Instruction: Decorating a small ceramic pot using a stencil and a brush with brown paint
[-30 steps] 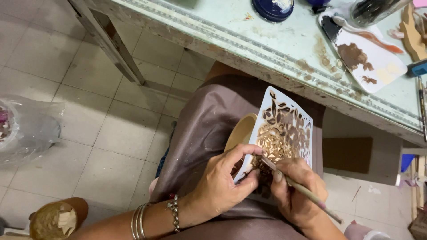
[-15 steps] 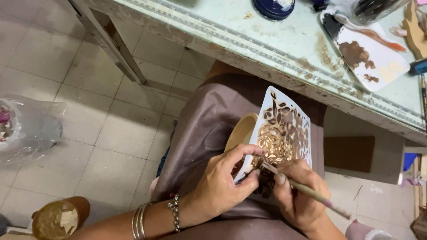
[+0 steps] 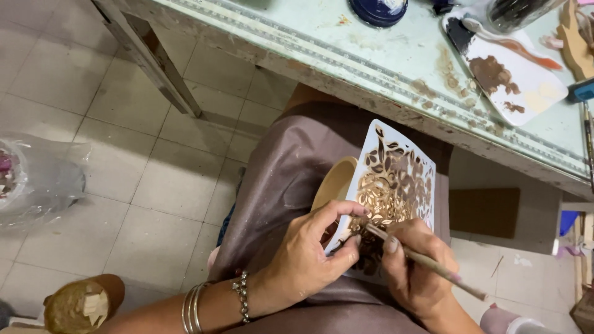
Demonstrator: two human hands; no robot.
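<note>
A white leaf-pattern stencil [image 3: 396, 179], smeared with brown paint, lies against a round tan wooden object [image 3: 334, 184] on my lap. My left hand [image 3: 309, 253] pinches the stencil's lower left edge and presses it onto the object. My right hand [image 3: 411, 269] grips a thin brush [image 3: 427, 261] like a pen. The brush tip touches the lower part of the stencil, between my two hands. Bracelets sit on my left wrist.
A pale green worktable [image 3: 346, 43] runs across the top, holding a white palette with brown paint [image 3: 507, 74], a dark blue lid [image 3: 378, 9] and a jar. A plastic bag [image 3: 37, 179] lies on the tiled floor at left. A brown pot [image 3: 80, 303] stands at bottom left.
My right hand and the brush have shifted slightly over the lower stencil. My left hand keeps the same grip.
</note>
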